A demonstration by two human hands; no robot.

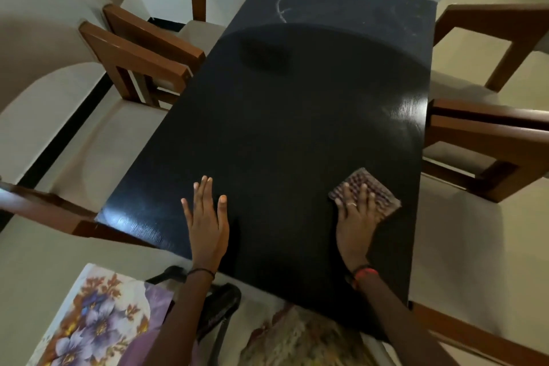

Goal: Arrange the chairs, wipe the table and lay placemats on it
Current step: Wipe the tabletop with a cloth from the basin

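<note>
Nearest the lens, a floral-printed purple and brown sheet [98, 327], possibly a placemat, is seen lying low at the left beside a dark bag-like object [219, 306] that cannot be made out clearly. Above it, the left hand [208, 226] is laid flat and empty, fingers spread wide, on the black rectangular wooden table [297, 116]. The right hand [356, 217] is pressed palm-down onto a folded brown-and-pink checked cloth [371, 190] near the table's near right edge; the cloth is pinned rather than gripped. Wiping is judged to be under way: a pale curved smear [282, 6] is left at the far end. The brown wooden chairs with beige cushions [142, 47] are drawn up along both sides. No mats are laid on the top yet. No containers are visible.
</note>
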